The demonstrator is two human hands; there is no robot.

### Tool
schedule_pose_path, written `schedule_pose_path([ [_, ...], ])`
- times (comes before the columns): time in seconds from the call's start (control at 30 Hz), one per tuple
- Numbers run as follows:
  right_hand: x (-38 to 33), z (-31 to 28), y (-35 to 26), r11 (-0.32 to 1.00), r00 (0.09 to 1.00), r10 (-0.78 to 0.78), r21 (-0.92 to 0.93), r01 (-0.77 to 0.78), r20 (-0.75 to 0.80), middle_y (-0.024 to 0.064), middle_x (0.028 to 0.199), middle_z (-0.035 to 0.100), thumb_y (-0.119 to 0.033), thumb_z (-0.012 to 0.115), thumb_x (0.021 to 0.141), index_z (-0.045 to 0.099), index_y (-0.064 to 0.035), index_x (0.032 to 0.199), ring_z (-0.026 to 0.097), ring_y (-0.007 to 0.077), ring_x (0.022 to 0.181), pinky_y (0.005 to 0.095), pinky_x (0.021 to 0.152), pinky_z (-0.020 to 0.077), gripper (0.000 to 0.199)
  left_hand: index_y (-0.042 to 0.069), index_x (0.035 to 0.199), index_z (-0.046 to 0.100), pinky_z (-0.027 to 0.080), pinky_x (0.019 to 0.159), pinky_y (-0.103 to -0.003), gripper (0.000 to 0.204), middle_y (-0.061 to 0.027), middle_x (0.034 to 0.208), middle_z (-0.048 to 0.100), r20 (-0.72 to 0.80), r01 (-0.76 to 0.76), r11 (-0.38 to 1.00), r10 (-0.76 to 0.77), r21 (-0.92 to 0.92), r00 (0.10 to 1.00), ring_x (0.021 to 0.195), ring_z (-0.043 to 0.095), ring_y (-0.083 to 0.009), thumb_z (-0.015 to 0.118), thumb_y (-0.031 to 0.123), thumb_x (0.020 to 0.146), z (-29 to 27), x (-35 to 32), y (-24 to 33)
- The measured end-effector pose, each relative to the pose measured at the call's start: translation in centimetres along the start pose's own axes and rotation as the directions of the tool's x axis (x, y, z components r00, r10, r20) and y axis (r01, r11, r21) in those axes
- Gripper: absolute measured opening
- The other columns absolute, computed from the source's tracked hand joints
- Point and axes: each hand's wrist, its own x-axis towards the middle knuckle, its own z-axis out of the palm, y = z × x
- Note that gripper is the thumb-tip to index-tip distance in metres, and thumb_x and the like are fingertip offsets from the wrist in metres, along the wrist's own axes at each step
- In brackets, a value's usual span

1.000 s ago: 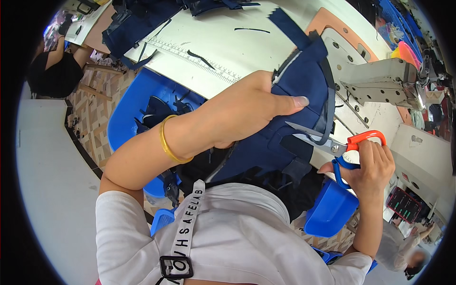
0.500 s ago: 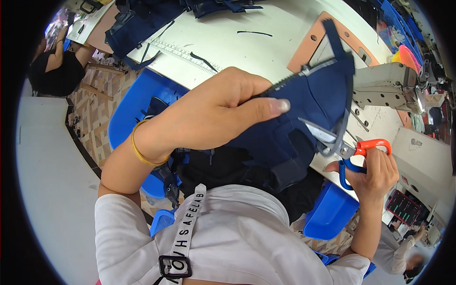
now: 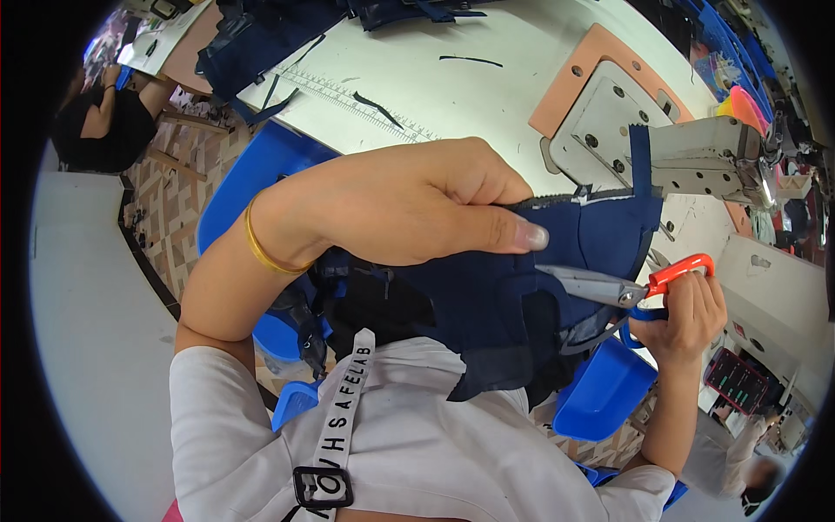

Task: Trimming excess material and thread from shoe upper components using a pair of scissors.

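A navy sewn fabric piece (image 3: 487, 296) with a strap end (image 3: 640, 161) sticking up hangs in front of my chest. My left hand (image 3: 452, 204) pinches its upper edge between thumb and fingers, the thumb flat on the cloth. On the right side, my right hand (image 3: 685, 322) grips scissors (image 3: 600, 285) by their red and blue handles. One scissor blade lies across the front of the fabric, its tip just below my left thumb; the other blade is mostly hidden behind the cloth.
A sewing machine (image 3: 696, 157) with a pink-edged plate (image 3: 564, 96) stands at the right of the white table (image 3: 470, 96). Dark trimmings and navy pieces (image 3: 270, 43) lie on the table. Blue bins (image 3: 600, 391) sit below. Another person (image 3: 104, 122) sits at far left.
The fabric piece has come down and toward me, its strap end now lower and upright. My left hand has shifted slightly right and down. The scissors have turned flatter across the cloth.
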Motion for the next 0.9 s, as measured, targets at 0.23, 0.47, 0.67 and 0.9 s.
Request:
schedule_pose_path([
  [0.23, 0.6, -0.1, -0.3, 0.996, 0.996, -0.072, 0.047, 0.074, -0.05, 0.0088, 0.063, 0.051, -0.053, 0.067, 0.072, 0.051, -0.0026, 0.07, 0.051, 0.0236, 0.054, 0.0332, 0.052, 0.0377, 0.053, 0.004, 0.062, 0.037, 0.022, 0.046, -0.026, 0.045, 0.0043, 0.056, 0.025, 0.133, -0.019, 0.999, 0.023, -0.031, 0.991, 0.053, 0.022, -0.0062, 0.054, 0.026, 0.097, 0.0, 0.0, -0.5],
  [0.47, -0.1, 0.5, 0.1, 0.991, 0.993, -0.116, 0.069, 0.116, 0.006, 0.0065, 0.062, 0.048, -0.053, 0.066, 0.071, 0.05, -0.0041, 0.068, 0.05, 0.0233, 0.054, 0.0331, 0.051, 0.0355, 0.051, 0.004, 0.061, 0.034, 0.024, 0.046, -0.028, 0.048, 0.002, 0.053, 0.024, 0.092, 0.06, 0.982, -0.078, 0.178, 0.993, 0.051, 0.022, -0.0083, 0.053, 0.029, 0.097, 0.2, 0.1, 0.5],
  [0.67, 1.4, 0.8, -0.7, 0.975, 0.989, -0.088, 0.213, 0.061, 0.122, 0.0051, 0.059, 0.044, -0.054, 0.069, 0.066, 0.049, -0.0062, 0.067, 0.048, 0.0227, 0.053, 0.033, 0.051, 0.0346, 0.052, 0.003, 0.061, 0.034, 0.024, 0.045, -0.029, 0.047, 0.0014, 0.053, 0.024, 0.166, 0.1, 0.979, -0.13, 0.178, 0.978, 0.051, 0.022, -0.0086, 0.054, 0.027, 0.096, 0.1, 0.2, 0.5],
  [0.9, 1.4, 0.7, -1.2, 0.973, 0.983, -0.091, 0.225, 0.053, 0.162, 0.008, 0.063, 0.041, -0.052, 0.069, 0.067, 0.046, -0.0041, 0.071, 0.046, 0.0258, 0.056, 0.0354, 0.054, 0.0339, 0.053, 0.002, 0.061, 0.035, 0.024, 0.045, -0.029, 0.046, 0.0016, 0.053, 0.023, 0.119, 0.129, 0.976, -0.151, 0.177, 0.981, 0.051, 0.022, -0.0085, 0.054, 0.026, 0.096, 0.0, 0.2, 0.2],
])
